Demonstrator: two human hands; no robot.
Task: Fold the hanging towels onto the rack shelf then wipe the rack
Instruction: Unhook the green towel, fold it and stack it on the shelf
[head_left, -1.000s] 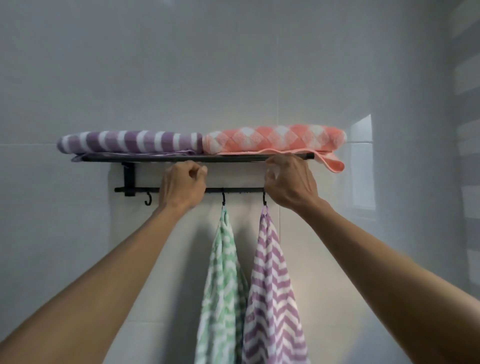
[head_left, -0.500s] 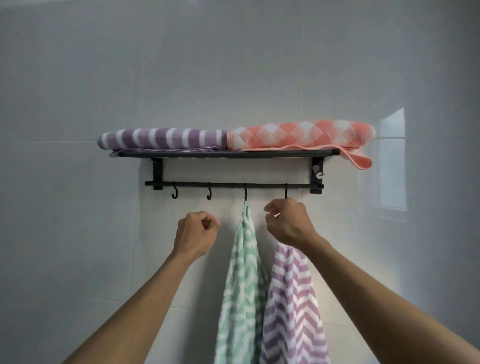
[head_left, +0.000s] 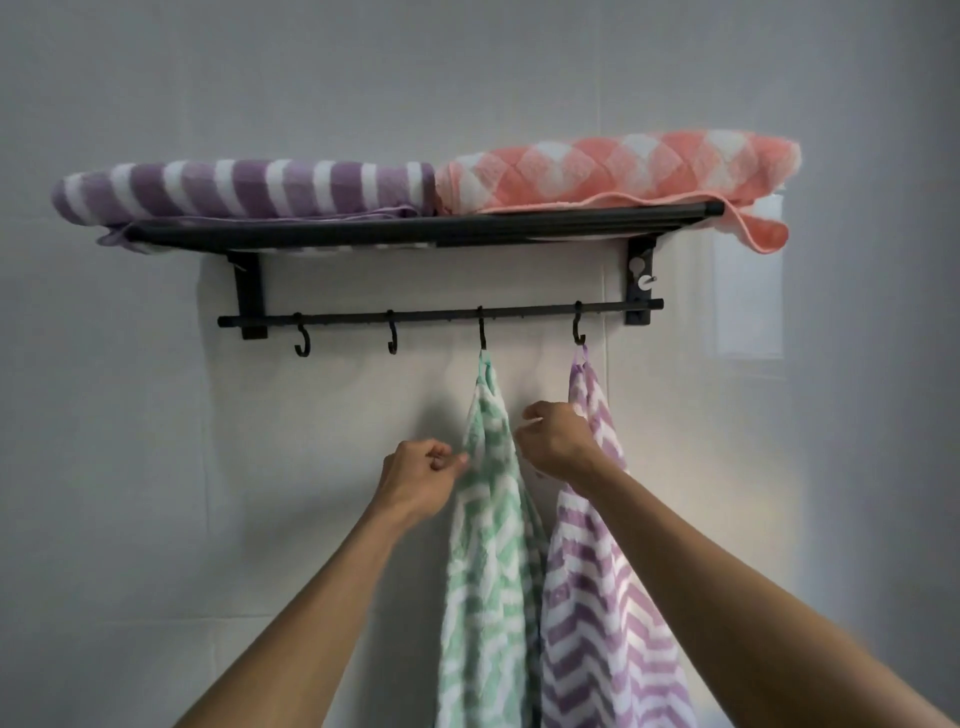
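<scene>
**Two towels left on the hooks as hands close in on the green one**

We see a black rack (head_left: 415, 228) fixed to a grey tiled wall, its shelf already carrying a folded purple striped towel (head_left: 244, 189) at the left end and a folded pink checked towel (head_left: 613, 174) at the right, one pink corner drooping over the rack's end. Below the shelf, a rail with four hooks (head_left: 480, 332) holds what remains: a green zigzag towel (head_left: 488, 545) hanging by its loop from the third hook, and a purple zigzag towel (head_left: 608, 597) from the fourth, just beside it. Our left hand (head_left: 421, 475), fingers curled, pinches the green towel's left edge below the rack. Our right hand (head_left: 558, 441) is curled at its right edge, between the two cloths; we cannot tell whether it has hold of fabric. We judge both sides are being gathered so the loop lifts cleanly off its hook for folding. Wiping comes later.
</scene>
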